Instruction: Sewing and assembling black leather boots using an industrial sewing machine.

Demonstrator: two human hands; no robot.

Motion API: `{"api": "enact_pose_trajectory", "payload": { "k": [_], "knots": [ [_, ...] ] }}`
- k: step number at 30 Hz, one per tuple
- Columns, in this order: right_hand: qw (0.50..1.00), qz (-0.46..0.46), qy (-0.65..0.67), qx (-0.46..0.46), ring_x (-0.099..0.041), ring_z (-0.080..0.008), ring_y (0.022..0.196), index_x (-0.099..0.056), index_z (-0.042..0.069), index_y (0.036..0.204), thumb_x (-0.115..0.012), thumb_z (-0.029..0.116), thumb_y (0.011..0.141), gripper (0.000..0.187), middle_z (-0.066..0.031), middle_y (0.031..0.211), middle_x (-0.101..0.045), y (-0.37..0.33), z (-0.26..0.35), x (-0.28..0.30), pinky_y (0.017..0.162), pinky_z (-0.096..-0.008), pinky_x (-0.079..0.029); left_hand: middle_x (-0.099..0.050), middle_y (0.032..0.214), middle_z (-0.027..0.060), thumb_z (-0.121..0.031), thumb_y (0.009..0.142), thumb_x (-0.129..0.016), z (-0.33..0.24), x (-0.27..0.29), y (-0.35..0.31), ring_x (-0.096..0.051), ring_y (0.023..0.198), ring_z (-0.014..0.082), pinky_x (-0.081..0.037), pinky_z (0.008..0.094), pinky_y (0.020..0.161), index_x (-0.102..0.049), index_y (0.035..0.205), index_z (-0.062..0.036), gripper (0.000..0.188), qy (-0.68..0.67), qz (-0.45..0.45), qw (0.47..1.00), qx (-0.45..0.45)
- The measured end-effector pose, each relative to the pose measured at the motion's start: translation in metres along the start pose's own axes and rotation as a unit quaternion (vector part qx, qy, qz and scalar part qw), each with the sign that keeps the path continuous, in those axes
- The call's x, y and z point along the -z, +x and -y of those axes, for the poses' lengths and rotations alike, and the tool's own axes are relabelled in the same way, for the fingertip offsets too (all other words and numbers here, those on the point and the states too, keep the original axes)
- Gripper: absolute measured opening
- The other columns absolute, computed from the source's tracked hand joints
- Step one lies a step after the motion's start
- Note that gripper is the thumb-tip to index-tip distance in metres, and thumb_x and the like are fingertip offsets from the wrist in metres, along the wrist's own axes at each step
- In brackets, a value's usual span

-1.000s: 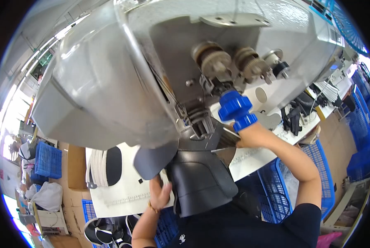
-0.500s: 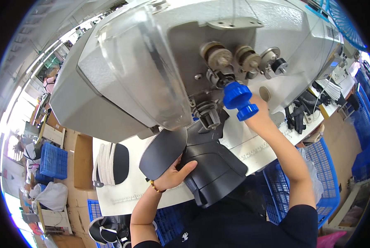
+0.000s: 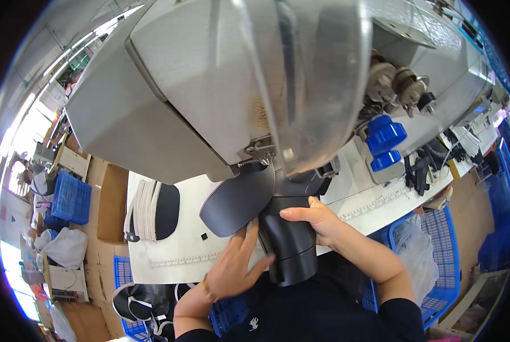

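- White table [image 3: 186, 219] in a cluttered workshop, ruler marks printed along the near edge; blue crate [image 3: 72, 200] and cardboard box [image 3: 112, 196] off to the left, blue basket [image 3: 450, 251] with clear plastic at the right.
- Overhead, filling much of the view: large grey sewing machine [image 3: 181, 80], with clear guard [image 3: 323, 85] in front and blue knobs [image 3: 385, 134] to the right.
- Directly below the machine: black leather-like piece [image 3: 292, 239], upper end reaching in under the head, lower end hanging past the table edge toward the dark shirt [image 3: 323, 302].
- Joined or overlapping at the left, cannot tell which: rounded dark panel [image 3: 238, 208], with a pale toothed upper edge.
- Right hand [image 3: 320, 222] holding the black piece, thumb on top, fingers mostly hidden behind.
- Left hand [image 3: 235, 271] spread wide, fingertips at the panel's lower edge, thumb well apart and slightly blurred; cannot tell whether touching the black piece.
- Farther left on the table: stack of pale-edged parts [image 3: 146, 211], plus small black scrap [image 3: 204, 236].
- Step in hand, by judgement: positioning and steadying the piece beneath the machine.
- Next move, presumably calling for a flat panel, matched edges and fingers clear of the needle area, hidden from here.
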State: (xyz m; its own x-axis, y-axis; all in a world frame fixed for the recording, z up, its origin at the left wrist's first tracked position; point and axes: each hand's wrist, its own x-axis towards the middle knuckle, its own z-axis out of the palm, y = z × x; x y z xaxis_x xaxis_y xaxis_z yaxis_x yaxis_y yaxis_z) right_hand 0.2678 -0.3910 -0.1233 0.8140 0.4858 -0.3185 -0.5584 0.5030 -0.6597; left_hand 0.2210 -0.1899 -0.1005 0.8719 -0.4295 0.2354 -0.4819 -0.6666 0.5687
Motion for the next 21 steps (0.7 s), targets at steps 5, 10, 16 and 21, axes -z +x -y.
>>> {"api": "enact_pose_trajectory", "payload": {
  "k": [5, 10, 16, 21],
  "knots": [
    [0.999, 0.03, 0.021, 0.013, -0.062, -0.017, 0.081, -0.054, 0.0, 0.102, -0.065, 0.005, 0.071, 0.033, -0.0102, 0.093, -0.062, 0.003, 0.0, 0.003, 0.074, -0.0313, -0.051, -0.05, 0.115, 0.0181, -0.006, 0.069, -0.065, -0.007, 0.038, 0.002, -0.048, 0.107, 0.0339, -0.039, 0.0378, 0.091, -0.053, 0.11, 0.0026, 0.044, 0.074, -0.056, 0.994, -0.06],
    [0.996, 0.049, 0.02, 0.07, -0.062, -0.0156, 0.077, -0.055, -0.001, 0.101, -0.064, 0.003, 0.071, 0.031, -0.0089, 0.089, -0.062, 0.006, -0.007, 0.004, 0.072, -0.0288, -0.051, -0.057, 0.088, 0.0081, 0.002, 0.059, -0.057, 0.011, 0.011, 0.051, -0.059, 0.088, 0.0236, -0.051, 0.0313, 0.071, -0.063, 0.092, -0.002, 0.033, 0.226, -0.193, 0.916, -0.269],
    [0.994, 0.049, 0.011, 0.097, -0.061, -0.014, 0.078, -0.056, -0.001, 0.101, -0.061, 0.002, 0.073, 0.028, -0.008, 0.09, -0.062, 0.007, -0.007, 0.005, 0.071, -0.027, -0.051, -0.055, 0.082, 0.0068, -0.003, 0.057, -0.059, 0.003, 0.017, 0.053, -0.06, 0.082, 0.022, -0.052, 0.0275, 0.065, -0.063, 0.092, -0.0047, 0.035, 0.25, -0.155, 0.92, -0.259],
    [0.993, 0.065, 0.042, 0.092, -0.061, -0.0136, 0.079, -0.056, 0.001, 0.1, -0.061, 0.002, 0.074, 0.027, -0.0073, 0.091, -0.062, 0.007, -0.009, 0.001, 0.072, -0.0264, -0.05, -0.056, 0.082, 0.0078, -0.002, 0.056, -0.057, -0.006, 0.021, 0.055, -0.061, 0.08, 0.0229, -0.052, 0.0295, 0.064, -0.063, 0.09, -0.0036, 0.035, 0.267, -0.141, 0.917, -0.26]
  ]
}}
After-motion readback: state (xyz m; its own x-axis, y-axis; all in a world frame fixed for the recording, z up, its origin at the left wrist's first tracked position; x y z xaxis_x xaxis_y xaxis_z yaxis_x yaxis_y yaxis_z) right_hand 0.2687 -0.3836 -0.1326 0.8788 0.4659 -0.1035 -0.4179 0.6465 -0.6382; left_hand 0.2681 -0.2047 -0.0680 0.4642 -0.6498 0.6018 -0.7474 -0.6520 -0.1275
